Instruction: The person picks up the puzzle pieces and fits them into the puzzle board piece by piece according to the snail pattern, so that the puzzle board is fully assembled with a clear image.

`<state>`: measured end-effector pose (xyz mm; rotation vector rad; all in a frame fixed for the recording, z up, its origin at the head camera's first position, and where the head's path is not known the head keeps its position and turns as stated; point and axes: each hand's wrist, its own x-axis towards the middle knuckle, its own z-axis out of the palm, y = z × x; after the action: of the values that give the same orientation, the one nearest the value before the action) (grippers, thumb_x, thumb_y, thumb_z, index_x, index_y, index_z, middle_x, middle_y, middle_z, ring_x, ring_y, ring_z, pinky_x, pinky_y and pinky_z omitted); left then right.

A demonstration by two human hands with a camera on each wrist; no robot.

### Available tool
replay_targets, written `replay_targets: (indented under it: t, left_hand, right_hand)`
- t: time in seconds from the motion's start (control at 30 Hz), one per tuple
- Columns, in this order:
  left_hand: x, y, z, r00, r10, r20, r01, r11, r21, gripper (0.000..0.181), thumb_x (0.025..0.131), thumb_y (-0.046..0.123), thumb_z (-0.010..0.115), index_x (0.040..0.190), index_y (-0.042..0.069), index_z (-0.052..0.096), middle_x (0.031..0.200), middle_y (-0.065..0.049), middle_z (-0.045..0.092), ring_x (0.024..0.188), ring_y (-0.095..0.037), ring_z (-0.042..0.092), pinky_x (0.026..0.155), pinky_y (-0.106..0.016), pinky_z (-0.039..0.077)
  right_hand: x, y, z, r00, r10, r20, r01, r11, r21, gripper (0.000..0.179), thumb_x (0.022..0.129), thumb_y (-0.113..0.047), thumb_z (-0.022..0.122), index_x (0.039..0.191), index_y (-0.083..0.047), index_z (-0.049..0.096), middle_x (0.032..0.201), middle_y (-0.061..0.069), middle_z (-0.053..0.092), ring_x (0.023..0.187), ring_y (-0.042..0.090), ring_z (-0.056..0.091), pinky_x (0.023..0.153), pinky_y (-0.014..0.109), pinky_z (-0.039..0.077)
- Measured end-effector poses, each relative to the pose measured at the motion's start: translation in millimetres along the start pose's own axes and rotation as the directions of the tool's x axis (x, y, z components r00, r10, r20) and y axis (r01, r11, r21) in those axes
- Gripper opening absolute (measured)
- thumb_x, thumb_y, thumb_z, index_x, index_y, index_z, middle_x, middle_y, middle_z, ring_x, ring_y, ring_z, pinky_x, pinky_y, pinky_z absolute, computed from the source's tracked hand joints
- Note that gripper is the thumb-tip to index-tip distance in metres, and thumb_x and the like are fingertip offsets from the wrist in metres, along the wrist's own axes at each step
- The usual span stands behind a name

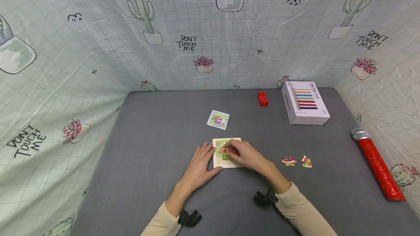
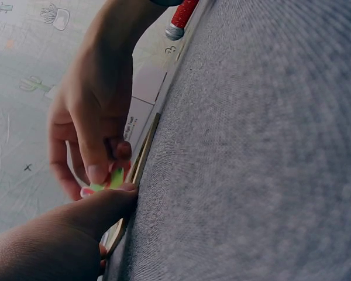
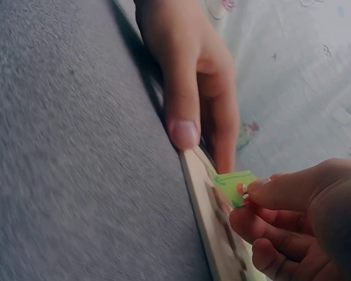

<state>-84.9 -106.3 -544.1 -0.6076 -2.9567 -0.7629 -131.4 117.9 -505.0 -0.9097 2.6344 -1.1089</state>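
Observation:
A light wooden puzzle board with a green picture area lies flat on the grey table. My left hand rests at the board's left side, fingers straight, its thumb touching the near edge. Over the middle of the board, my right hand pinches a green puzzle piece between thumb and fingers. The piece is tilted up from the board in the right wrist view. Two more colourful puzzle pieces, one and another, lie to the right of my right hand.
A square picture card lies beyond the board. Toward the back right are a small red block and a white box printed with coloured bead rows. A glittery red microphone lies along the right edge.

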Motion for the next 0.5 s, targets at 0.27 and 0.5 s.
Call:
replay_targets:
  t: [0.27,0.5]
  left_hand:
    - [0.4,-0.7,-0.1,1.0,0.009,-0.002,-0.009,1.0,0.012,0.076,0.089,0.051,0.071,0.147,0.007,0.05,0.156,-0.011,0.045,0.152,-0.029,0.032,0.128,-0.049,0.022]
    - [0.1,-1.3,0.6,1.0,0.015,-0.012,-0.015,1.0,0.018,0.076,0.089,0.052,0.071,0.146,0.006,0.051,0.156,-0.011,0.046,0.151,-0.03,0.033,0.127,-0.049,0.023]
  right_hand:
    - [2.8,-5.8,13.5,1.0,-0.016,0.016,0.016,1.0,-0.002,0.018,0.093,-0.011,0.071,0.11,-0.008,0.069,0.088,-0.004,0.069,0.076,0.0,0.058,0.067,0.018,0.052]
    - [1.6,-10.5,20.7,0.999,-0.045,-0.021,0.041,0.987,-0.154,0.019,0.091,-0.017,0.074,0.108,-0.01,0.069,0.091,-0.003,0.066,0.077,0.003,0.055,0.067,0.021,0.051]
